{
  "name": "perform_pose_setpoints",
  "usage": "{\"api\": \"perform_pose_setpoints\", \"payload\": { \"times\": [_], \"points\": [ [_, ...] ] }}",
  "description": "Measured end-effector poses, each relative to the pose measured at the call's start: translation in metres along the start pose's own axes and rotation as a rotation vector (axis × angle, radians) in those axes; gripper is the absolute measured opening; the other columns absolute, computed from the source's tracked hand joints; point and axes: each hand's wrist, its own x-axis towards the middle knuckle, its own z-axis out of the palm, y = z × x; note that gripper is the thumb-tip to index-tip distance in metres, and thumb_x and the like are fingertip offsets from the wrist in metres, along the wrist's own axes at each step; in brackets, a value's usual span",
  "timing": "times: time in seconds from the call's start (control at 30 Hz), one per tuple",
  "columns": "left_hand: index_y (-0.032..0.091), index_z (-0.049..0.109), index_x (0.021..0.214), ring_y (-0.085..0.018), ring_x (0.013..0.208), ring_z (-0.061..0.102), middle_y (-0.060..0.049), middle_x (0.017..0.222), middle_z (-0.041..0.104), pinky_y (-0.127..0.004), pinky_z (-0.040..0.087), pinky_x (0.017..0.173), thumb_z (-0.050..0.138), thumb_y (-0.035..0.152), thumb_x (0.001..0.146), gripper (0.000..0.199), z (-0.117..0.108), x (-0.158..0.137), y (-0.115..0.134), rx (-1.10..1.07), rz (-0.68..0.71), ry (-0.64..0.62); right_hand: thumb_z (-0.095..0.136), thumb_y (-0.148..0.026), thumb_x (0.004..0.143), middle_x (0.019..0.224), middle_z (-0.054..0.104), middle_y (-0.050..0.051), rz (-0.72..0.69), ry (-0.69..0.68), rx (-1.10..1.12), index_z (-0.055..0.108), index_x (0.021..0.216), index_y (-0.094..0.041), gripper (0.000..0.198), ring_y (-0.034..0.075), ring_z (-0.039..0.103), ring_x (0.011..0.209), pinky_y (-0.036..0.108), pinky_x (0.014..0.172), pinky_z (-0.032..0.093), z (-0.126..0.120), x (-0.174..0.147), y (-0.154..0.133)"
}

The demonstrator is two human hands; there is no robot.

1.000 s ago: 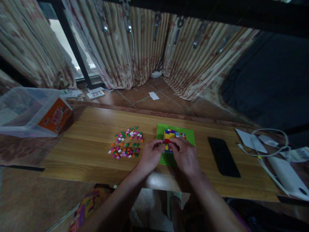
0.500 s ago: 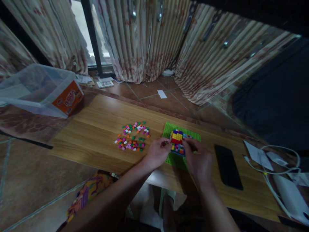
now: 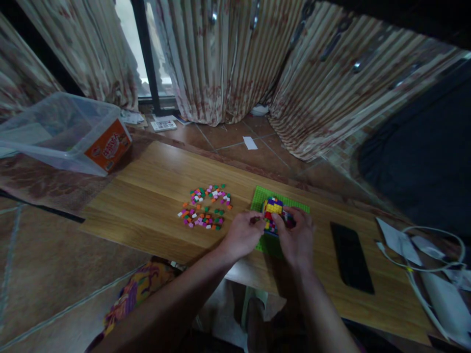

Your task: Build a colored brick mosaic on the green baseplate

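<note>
A model of toy building bricks (image 3: pixel 274 208), with yellow and red on top and mixed colours lower down, sits on a green baseplate (image 3: pixel 259 195). My left hand (image 3: pixel 245 234) is closed, its thumb and forefinger pressed together against the model's left side. From the right, my right hand (image 3: pixel 297 239) grips the model, with the thumb on the red front part and the fingers curled around the far right side. My hands hide part of the model and much of the baseplate. Whether a loose brick is between the left fingertips is too small to tell.
Loose small bricks (image 3: pixel 204 219) in pink, orange, green and white lie left of my hands on the wooden table (image 3: pixel 147 196). A black phone (image 3: pixel 352 257) lies to the right, near white cables (image 3: pixel 434 267). A clear plastic box (image 3: pixel 69 159) stands at the far left.
My right hand has shifted left and its thumb has moved onto the model's red front part. My left hand stays at the left side. The whole view has shifted slightly.
</note>
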Motion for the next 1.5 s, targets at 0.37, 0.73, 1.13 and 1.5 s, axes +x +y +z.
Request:
{"api": "perform_pose_setpoints", "payload": {
  "times": [0.37, 0.73, 1.13, 1.5],
  "points": [
    [0.016, 0.058, 0.060, -0.009, 0.053, 0.042, 0.003, 0.054, 0.049, -0.024, 0.030, 0.054, 0.053, 0.031, 0.081, 0.026, 0.000, -0.001, -0.004, -0.079, -0.018, -0.027, 0.057, -0.053, 0.081, 0.114, 0.060, 0.013, -0.002, 0.028, 0.073, 0.067, 0.104, -0.017, 0.044, 0.029, 0.051, 0.111, 0.048, 0.097, 0.036, 0.004, -0.002, 0.000],
    [0.011, 0.063, 0.096, -0.016, 0.082, 0.065, -0.014, 0.096, 0.068, -0.027, 0.050, 0.076, 0.048, 0.053, 0.088, 0.045, -0.016, -0.006, 0.035, -0.935, -0.336, -0.029, 0.054, -0.032, 0.090, 0.102, 0.066, 0.007, -0.170, 0.122, 0.404, 0.069, 0.093, -0.021, 0.018, 0.020, 0.061, 0.100, 0.040, 0.091, 0.047, -0.024, -0.009, -0.027],
    [0.011, 0.065, 0.104, -0.023, 0.115, 0.057, -0.016, 0.114, 0.065, -0.032, 0.041, 0.101, 0.046, 0.060, 0.086, 0.055, -0.011, -0.012, 0.038, -1.023, -0.260, -0.164, 0.060, -0.032, 0.088, 0.093, 0.067, 0.005, -0.328, -0.117, 0.196, 0.070, 0.094, -0.024, 0.015, 0.021, 0.059, 0.093, 0.039, 0.085, 0.047, -0.016, -0.021, -0.046],
    [0.013, 0.067, 0.086, -0.013, 0.075, 0.061, -0.008, 0.088, 0.068, -0.025, 0.046, 0.072, 0.061, 0.046, 0.080, 0.034, -0.015, -0.005, 0.027, -0.752, -0.270, 0.074, 0.054, -0.035, 0.090, 0.094, 0.071, 0.005, -0.116, -0.007, 0.394, 0.069, 0.095, -0.022, 0.020, 0.020, 0.066, 0.087, 0.035, 0.080, 0.051, -0.027, -0.009, -0.023]
  ]
}}
